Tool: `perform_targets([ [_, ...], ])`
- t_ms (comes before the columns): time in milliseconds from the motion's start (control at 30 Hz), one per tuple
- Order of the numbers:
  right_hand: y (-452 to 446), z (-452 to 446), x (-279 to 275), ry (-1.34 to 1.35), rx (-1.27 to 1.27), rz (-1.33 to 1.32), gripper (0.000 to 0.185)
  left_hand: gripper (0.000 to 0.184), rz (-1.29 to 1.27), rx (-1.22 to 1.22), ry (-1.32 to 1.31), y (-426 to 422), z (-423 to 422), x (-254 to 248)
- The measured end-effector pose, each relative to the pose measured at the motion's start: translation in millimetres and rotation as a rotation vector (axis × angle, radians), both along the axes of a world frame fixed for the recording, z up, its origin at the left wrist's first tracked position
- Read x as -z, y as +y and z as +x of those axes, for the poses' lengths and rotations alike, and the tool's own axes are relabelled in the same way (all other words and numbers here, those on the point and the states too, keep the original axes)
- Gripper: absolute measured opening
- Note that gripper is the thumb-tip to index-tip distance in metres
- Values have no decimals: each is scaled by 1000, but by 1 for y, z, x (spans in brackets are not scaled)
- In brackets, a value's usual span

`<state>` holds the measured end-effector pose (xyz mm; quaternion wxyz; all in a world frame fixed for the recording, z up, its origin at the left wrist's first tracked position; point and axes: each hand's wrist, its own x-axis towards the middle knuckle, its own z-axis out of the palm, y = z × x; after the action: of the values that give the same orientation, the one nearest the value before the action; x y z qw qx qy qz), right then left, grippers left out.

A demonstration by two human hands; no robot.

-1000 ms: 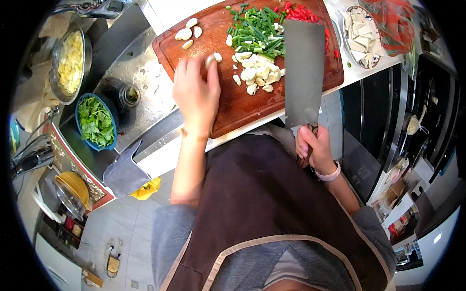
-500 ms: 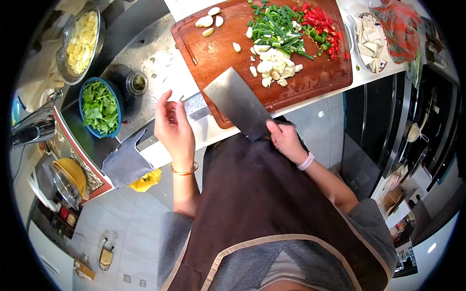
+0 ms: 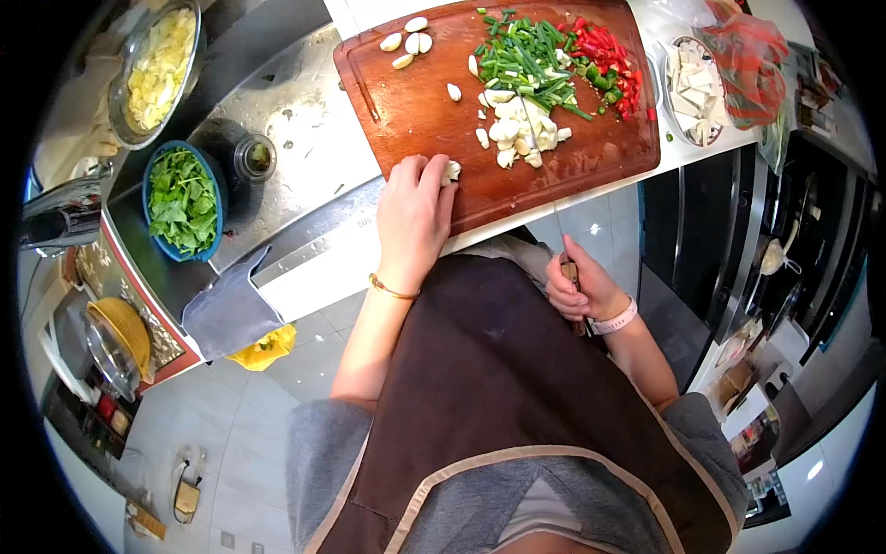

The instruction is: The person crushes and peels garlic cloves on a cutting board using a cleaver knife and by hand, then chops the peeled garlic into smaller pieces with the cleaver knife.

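My left hand (image 3: 417,214) is at the near left edge of the wooden cutting board (image 3: 397,111), its fingers closed around a crushed garlic clove (image 3: 450,173). In my right hand (image 3: 587,284) is the cleaver (image 3: 569,270), gripped by its wooden handle. Its blade is turned nearly edge-on, a thin line pointing toward the flattened garlic pile (image 3: 517,131). Whole garlic cloves (image 3: 403,62) lie at the board's far left. Chopped green onion (image 3: 526,60) and cut red chilies (image 3: 609,51) with some green ones sit beyond the pile.
Right of the board stands a bowl of white slices (image 3: 694,92) beside a red plastic bag (image 3: 746,69). Over the sink at left are a blue basin of leafy greens (image 3: 220,208) and a metal bowl of yellowish slices (image 3: 192,69). A grey cloth (image 3: 231,309) hangs off the counter edge.
My left hand has come from above the sink edge onto the board and closed on garlic. My right hand has moved right, and the cleaver blade has turned from broadside to edge-on.
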<state>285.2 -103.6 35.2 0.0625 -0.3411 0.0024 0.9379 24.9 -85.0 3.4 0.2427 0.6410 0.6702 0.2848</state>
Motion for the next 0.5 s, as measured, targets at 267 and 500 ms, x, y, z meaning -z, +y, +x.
perform_targets([
  [267,-1,13,-1,-87,97,4,65,28,-478,-346,-1499,11,-15,-40],
  [500,5,22,2,-118,147,-14,68,31,-359,-164,-1600,13,-14,-71],
])
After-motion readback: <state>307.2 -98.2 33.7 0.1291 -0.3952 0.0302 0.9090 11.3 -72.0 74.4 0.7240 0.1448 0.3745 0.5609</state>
